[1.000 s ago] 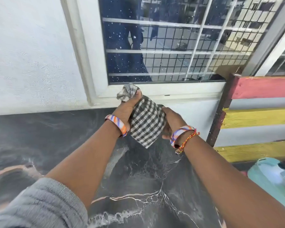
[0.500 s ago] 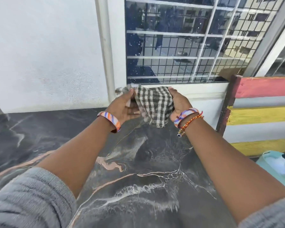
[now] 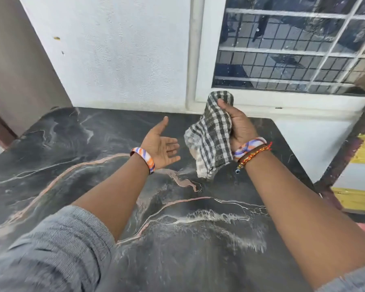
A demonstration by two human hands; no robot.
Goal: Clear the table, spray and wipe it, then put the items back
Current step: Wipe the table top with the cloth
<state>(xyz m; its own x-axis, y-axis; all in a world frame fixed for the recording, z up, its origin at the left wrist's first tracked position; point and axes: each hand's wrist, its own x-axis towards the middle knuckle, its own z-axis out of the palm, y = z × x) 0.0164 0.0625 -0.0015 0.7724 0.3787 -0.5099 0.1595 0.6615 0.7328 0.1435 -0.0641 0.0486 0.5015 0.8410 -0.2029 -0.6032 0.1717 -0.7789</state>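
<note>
A black and white checked cloth (image 3: 209,142) hangs bunched from my right hand (image 3: 238,125), which grips its upper part above the far right of the table. The cloth's lower corner dangles just over the surface. My left hand (image 3: 161,147) is beside it to the left, palm up, fingers spread and holding nothing. The table (image 3: 76,144) has a dark marble top with white and pink veins and nothing standing on it.
A white wall (image 3: 114,53) and a barred window (image 3: 293,49) stand right behind the table's far edge. A bench with yellow and grey slats (image 3: 358,165) is against the table's right side. A brown door frame (image 3: 0,127) shows at the far left.
My left hand has let go of the cloth and opened, palm up, moving left. The right hand now holds the cloth alone. My view has swung left.
</note>
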